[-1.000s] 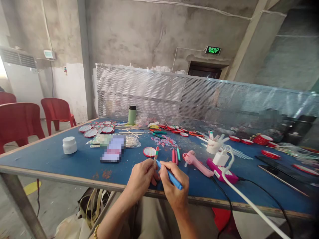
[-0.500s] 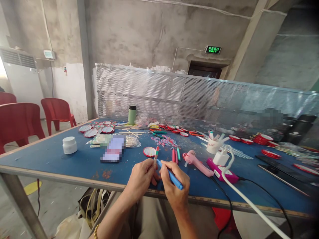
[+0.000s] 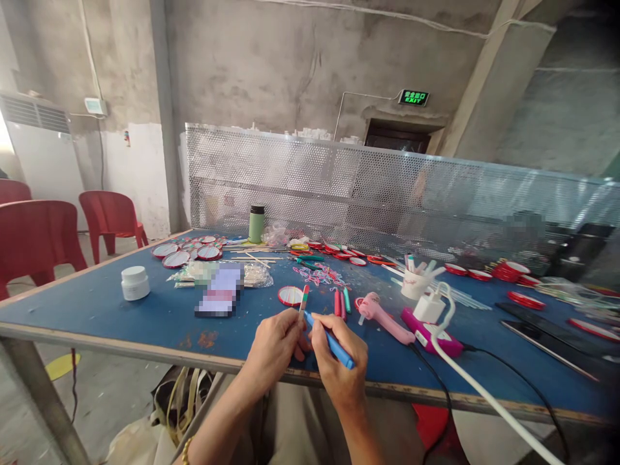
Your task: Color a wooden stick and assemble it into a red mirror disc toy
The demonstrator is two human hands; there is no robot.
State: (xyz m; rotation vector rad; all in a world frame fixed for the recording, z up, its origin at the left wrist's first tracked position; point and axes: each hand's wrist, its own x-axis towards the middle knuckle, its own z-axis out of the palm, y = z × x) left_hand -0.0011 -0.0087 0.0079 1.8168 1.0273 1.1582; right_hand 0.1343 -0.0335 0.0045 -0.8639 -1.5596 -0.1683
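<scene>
"Blue plastic marker, slim and round [image 3: 341, 352]: where does it lie against the fingers?"

"Slantwise in the right hand [image 3: 341, 382]. Thumb and forefinger close around its barrel; the rear end slopes down toward the palm, and the front end points up toward the left hand [image 3: 274, 342]."

"What are the left fingers doing?"

"Pinching, narrow, on a thin flat stick banded in red, green and white [image 3: 305, 297]. Its upper part stands nearly upright above the fingertips, leaning slightly right. Its lower part is hidden behind them."

"Does the marker touch it?"

"Its front end is just beside the stick, close to the left fingertips. Contact itself I can't tell."

"And around them?"

"Both hands are at the near edge of the blue-topped bench [image 3: 140, 329]. Just beyond the stick lies a round white disc with a red rim [image 3: 289, 296]. Farther right is a pink plastic glue gun [image 3: 387, 318], apart from the right hand."
</scene>
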